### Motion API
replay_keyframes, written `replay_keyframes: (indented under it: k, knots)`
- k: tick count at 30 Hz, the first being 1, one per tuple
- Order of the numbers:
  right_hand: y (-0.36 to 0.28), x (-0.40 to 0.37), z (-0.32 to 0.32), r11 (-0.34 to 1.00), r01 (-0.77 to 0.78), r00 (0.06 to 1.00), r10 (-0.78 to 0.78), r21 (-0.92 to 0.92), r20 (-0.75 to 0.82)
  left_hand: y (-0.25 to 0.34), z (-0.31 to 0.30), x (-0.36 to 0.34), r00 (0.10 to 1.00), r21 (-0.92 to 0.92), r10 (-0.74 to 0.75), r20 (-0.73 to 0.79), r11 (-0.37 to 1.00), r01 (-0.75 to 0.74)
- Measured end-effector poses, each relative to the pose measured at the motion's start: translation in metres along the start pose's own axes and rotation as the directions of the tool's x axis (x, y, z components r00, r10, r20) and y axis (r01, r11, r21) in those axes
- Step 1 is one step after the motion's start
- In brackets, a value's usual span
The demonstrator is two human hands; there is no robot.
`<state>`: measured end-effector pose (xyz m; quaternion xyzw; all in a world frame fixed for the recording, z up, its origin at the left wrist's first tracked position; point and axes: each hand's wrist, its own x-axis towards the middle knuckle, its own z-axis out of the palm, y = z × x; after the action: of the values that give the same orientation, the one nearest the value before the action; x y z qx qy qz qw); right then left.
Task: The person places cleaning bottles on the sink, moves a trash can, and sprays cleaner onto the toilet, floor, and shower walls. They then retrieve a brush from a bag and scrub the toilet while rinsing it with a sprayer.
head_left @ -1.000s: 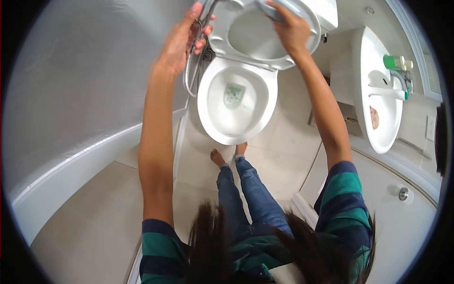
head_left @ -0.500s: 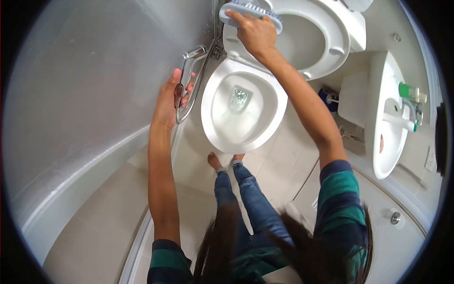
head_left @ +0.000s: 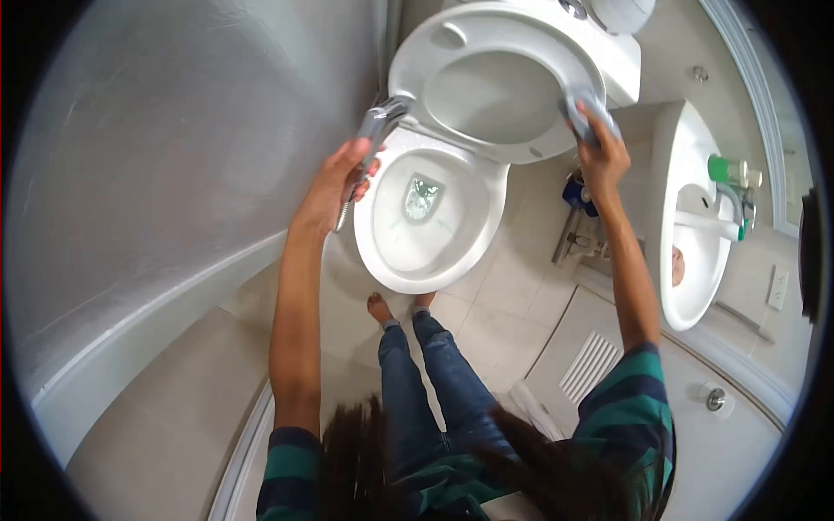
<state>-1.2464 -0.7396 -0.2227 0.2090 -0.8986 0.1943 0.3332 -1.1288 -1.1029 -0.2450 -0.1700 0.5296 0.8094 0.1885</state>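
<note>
My left hand (head_left: 334, 182) is wrapped round a chrome bidet sprayer (head_left: 375, 123), its head angled up and right beside the toilet bowl. My right hand (head_left: 604, 161) grips a grey-blue scrub brush (head_left: 595, 120), a little smeared by motion, at the right edge of the raised toilet seat (head_left: 495, 143). The bristles face the seat side and are mostly hidden. Below the seat, the white toilet bowl (head_left: 373, 230) stands open with water (head_left: 423, 198) at its bottom.
To the right is a white sink (head_left: 682, 291) with a green-capped bottle (head_left: 728, 170) on it. A blue container (head_left: 577, 193) stands under the sink. A grey shower panel (head_left: 208, 130) rises on the left. A vented door (head_left: 599, 360) is at lower right.
My right hand has carried the brush from the upper left of the seat to its right edge. The sprayer in my left hand has tilted further to the right. The view has shifted slightly.
</note>
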Motion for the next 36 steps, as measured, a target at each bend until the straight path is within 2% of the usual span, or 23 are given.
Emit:
replay_keyframes:
  k: [2,3,4,5,8,10,11,13,14,15,16,18,19,22,23,26,27,28,30,31,33,35,36]
  knots:
    - [-0.03,0.042,0.003,0.984,-0.159,0.987,0.156,0.075,0.045,0.006,0.037,0.013,0.984,0.124,-0.03,0.175,0.992,0.008]
    - [-0.02,0.037,0.014,0.998,-0.063,0.998,0.063,-0.007,0.004,0.006,0.053,0.022,0.968,0.187,-0.057,0.245,0.982,0.011]
    - [-0.016,0.02,0.012,1.0,0.025,0.998,-0.024,0.003,-0.049,0.004,0.066,0.025,0.944,0.252,-0.089,0.318,0.968,0.006]
    - [0.003,-0.006,0.014,0.992,-0.06,0.991,0.073,0.111,-0.112,0.002,0.08,0.026,0.946,0.281,-0.09,0.312,0.96,-0.001]
    - [0.024,-0.04,0.008,0.998,-0.041,0.997,0.044,0.055,-0.061,0.001,0.103,0.026,0.954,0.344,-0.062,0.292,0.938,-0.044]
    - [0.005,-0.021,0.002,0.997,-0.039,0.999,0.042,-0.068,0.034,-0.002,0.116,0.028,0.952,0.339,-0.05,0.301,0.939,-0.058]
    - [0.012,-0.035,0.008,0.984,-0.005,0.998,0.016,-0.177,0.062,-0.006,0.123,0.026,0.951,0.335,-0.045,0.307,0.94,-0.063]
    - [0.047,-0.089,0.017,0.96,0.235,0.923,-0.172,-0.151,0.344,-0.024,0.139,0.038,0.941,0.36,-0.019,0.337,0.926,-0.111]
    - [0.062,-0.111,0.019,0.932,0.347,0.841,-0.258,-0.108,0.476,-0.032,0.146,0.042,0.937,0.372,-0.008,0.349,0.919,-0.131]
    - [0.071,-0.121,0.025,0.933,0.343,0.842,-0.255,-0.106,0.475,-0.034,0.151,0.043,0.943,0.443,-0.047,0.329,0.89,-0.11]
    - [0.059,-0.102,0.023,0.951,0.29,0.905,-0.236,-0.108,0.353,-0.035,0.152,0.047,0.945,0.47,-0.045,0.324,0.875,-0.12]
    - [0.042,-0.073,0.004,0.954,0.133,0.958,-0.055,-0.267,0.281,-0.047,0.156,0.051,0.944,0.505,-0.056,0.324,0.854,-0.123]
    - [0.042,-0.062,0.002,0.948,0.209,0.96,-0.153,-0.239,0.233,-0.053,0.158,0.053,0.951,0.506,-0.036,0.306,0.852,-0.131]
    - [0.064,-0.082,0.015,0.887,0.461,0.801,-0.406,-0.023,0.439,-0.058,0.167,0.057,0.942,0.558,-0.093,0.323,0.822,-0.111]
    - [0.071,-0.085,0.011,0.884,0.467,0.793,-0.405,-0.027,0.455,-0.059,0.167,0.056,0.944,0.552,-0.084,0.319,0.826,-0.113]
    - [0.047,-0.054,-0.003,0.974,0.19,0.97,-0.166,-0.126,0.177,-0.061,0.16,0.065,0.959,0.541,-0.052,0.28,0.833,-0.113]
    - [0.055,-0.076,0.009,0.962,0.201,0.945,-0.142,-0.183,0.294,-0.063,0.151,0.063,0.966,0.545,-0.061,0.253,0.833,-0.09]
    - [0.055,-0.091,0.011,0.939,0.298,0.887,-0.207,-0.169,0.412,-0.062,0.142,0.061,0.973,0.546,-0.061,0.224,0.834,-0.073]
    - [0.067,-0.145,0.036,0.905,0.409,0.825,-0.309,-0.121,0.474,-0.058,0.116,0.051,0.985,0.488,-0.034,0.166,0.871,-0.053]
    - [0.054,-0.154,0.044,0.921,0.314,0.763,-0.1,-0.231,0.639,-0.065,0.097,0.047,0.988,0.441,-0.022,0.151,0.896,-0.047]
    - [0.034,-0.163,0.083,0.983,0.173,0.821,-0.111,-0.059,0.56,-0.074,0.054,0.041,0.997,0.385,-0.03,0.075,0.923,-0.002]
    - [-0.002,-0.172,0.137,0.949,0.315,0.653,-0.23,0.017,0.722,-0.083,0.032,0.025,0.998,0.322,-0.063,-0.017,0.945,0.065]
    - [-0.02,-0.17,0.181,0.982,0.187,0.672,-0.132,0.006,0.729,-0.085,0.022,0.02,0.997,0.289,-0.058,-0.056,0.955,0.072]
